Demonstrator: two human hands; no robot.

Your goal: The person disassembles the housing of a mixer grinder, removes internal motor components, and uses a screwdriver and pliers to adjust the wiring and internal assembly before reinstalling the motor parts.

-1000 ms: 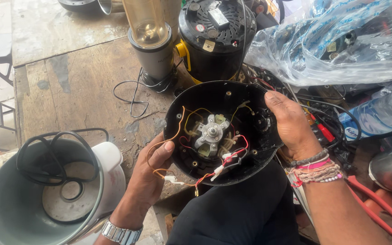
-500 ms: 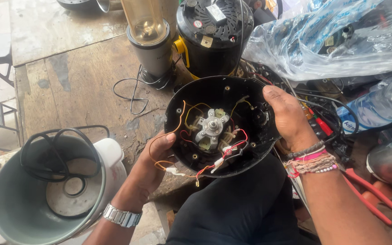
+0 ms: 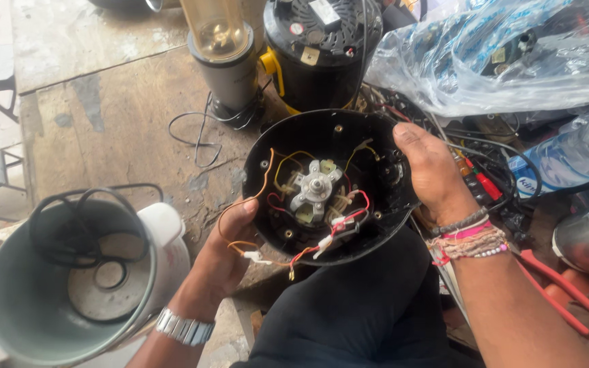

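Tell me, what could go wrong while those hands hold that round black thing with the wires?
The loose red and orange wires hang over the rim of the opened black appliance base, so they might snag or pull off. The left hand and right hand grip only its edges above the lap, so it could perhaps slip and drop.

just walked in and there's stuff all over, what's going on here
A person holds an opened round black appliance base over their lap, underside up, so its small motor and red, yellow and orange wires show. The left hand grips the lower left rim by the loose wires; the right hand grips the right rim. A white cooker pot with a coiled cord inside sits to the left.
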